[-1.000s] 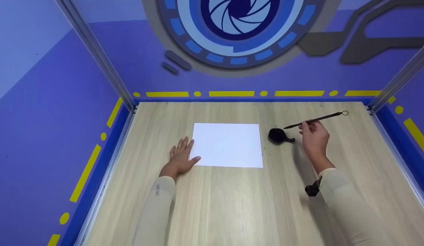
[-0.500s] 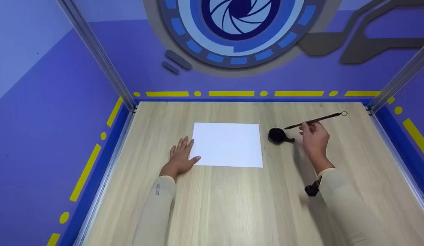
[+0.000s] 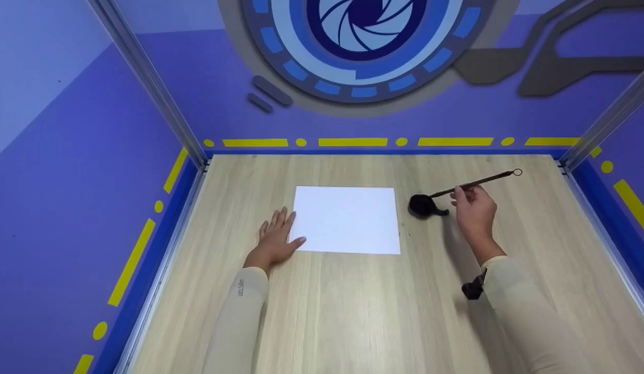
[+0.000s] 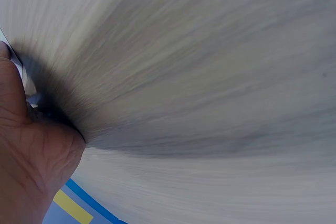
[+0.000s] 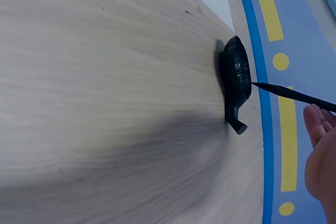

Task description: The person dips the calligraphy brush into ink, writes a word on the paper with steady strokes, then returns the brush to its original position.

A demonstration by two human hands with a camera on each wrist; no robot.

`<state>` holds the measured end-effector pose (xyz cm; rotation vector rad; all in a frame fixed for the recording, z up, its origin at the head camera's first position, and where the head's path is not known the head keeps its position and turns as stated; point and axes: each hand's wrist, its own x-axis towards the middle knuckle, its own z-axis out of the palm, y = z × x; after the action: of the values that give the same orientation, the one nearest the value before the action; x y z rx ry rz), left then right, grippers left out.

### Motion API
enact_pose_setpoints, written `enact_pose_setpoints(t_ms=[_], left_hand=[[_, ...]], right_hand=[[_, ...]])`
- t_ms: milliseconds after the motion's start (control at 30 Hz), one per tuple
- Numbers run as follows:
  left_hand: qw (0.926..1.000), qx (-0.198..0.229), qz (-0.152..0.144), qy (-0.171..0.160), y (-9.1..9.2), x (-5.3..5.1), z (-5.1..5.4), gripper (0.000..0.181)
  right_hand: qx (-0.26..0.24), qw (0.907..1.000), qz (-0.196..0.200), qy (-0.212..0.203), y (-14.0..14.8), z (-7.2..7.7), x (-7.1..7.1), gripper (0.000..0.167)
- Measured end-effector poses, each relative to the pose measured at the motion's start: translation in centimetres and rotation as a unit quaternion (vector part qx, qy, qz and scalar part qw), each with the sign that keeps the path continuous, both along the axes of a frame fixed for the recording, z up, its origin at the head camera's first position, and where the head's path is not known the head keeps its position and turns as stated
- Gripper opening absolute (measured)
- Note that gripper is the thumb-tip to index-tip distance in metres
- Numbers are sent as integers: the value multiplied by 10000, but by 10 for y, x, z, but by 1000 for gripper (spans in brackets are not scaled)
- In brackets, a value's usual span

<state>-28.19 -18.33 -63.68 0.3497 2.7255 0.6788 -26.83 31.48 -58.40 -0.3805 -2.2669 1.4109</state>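
Observation:
My right hand [image 3: 476, 213] pinches a thin dark writing brush [image 3: 491, 179] with a hanging loop at its top end. The brush slants, and its pointed tip is at the rim of a small black ink dish [image 3: 420, 206] with a short handle. In the right wrist view the brush tip [image 5: 257, 84] lies beside the dish's rim; whether they touch I cannot tell. A white sheet of paper [image 3: 348, 221] lies flat, left of the dish. With fingers spread, my left hand [image 3: 272, 241] rests on the sheet's left edge, thumb over its lower corner.
Everything lies on a light wooden tabletop [image 3: 332, 311]. Blue and purple panels with yellow dashes wall it at the back [image 3: 171, 93] and sides. A black wrist camera [image 3: 472, 289] sits at my right cuff.
My right hand has shifted slightly left with the brush, bringing its tip to the dish's rim. The left hand and the paper stay put.

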Motion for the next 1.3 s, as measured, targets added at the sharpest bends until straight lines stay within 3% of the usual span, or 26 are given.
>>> enact_pose_setpoints(t_ms=[167, 433, 633, 800, 1000, 1300], left_hand=[[10000, 29, 18, -56, 0, 1, 0, 85], [9999, 78, -24, -126, 0, -1, -3, 86], [9999, 75, -12, -144, 0, -1, -3, 86], [9999, 26, 6, -127, 0, -1, -1, 86], [10000, -72, 13, -26, 0, -2, -1, 85], [10000, -23, 30, -84, 1, 0, -1, 87]], right_hand=[[144, 9999, -72, -48, 4, 2, 1, 32], [-79, 9999, 26, 60, 4, 2, 1, 34], [27, 9999, 44, -90, 2, -3, 2, 33], [177, 9998, -88, -104, 5, 2, 4, 34], [110, 9997, -194, -64, 6, 9, 8, 36], [56, 9996, -228, 176, 3, 8, 16, 34]])
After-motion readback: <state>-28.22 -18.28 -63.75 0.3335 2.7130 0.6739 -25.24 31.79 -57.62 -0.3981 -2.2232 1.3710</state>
